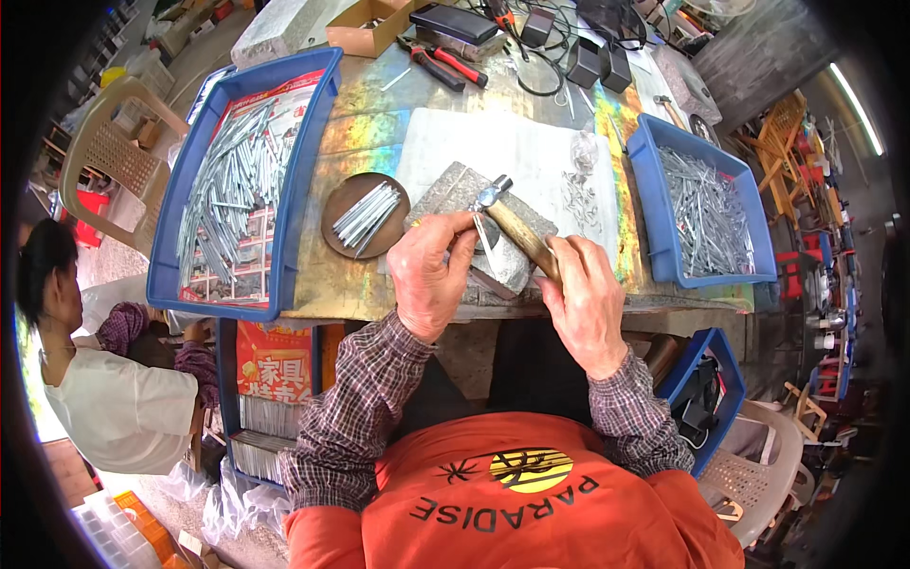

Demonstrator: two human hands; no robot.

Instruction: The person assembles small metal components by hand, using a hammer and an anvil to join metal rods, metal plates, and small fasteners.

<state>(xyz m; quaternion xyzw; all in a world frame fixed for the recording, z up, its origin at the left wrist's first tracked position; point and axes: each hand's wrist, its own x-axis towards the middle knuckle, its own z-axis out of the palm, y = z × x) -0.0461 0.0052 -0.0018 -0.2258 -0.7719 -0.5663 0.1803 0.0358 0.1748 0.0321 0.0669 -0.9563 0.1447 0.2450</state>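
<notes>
My left hand (427,270) pinches a thin silvery metal strip (481,228) between thumb and fingers, over a grey stone block (445,194). Closed around the wooden handle of a hammer (517,228) is my right hand (588,299). The hammer's head lies over the block, close beside the fingertips of my left hand; whether it touches the strip I cannot tell. To the left of my left hand, a round brown dish (342,192) holds a bundle of similar metal strips (368,216).
Blue trays of metal strips stand at left (305,190) and right (720,281). Behind the block are white paper (436,133), red-handled pliers (460,68), a cardboard box (365,38) and black cables (545,81). A person (123,398) sits at the left, near a beige chair (114,156).
</notes>
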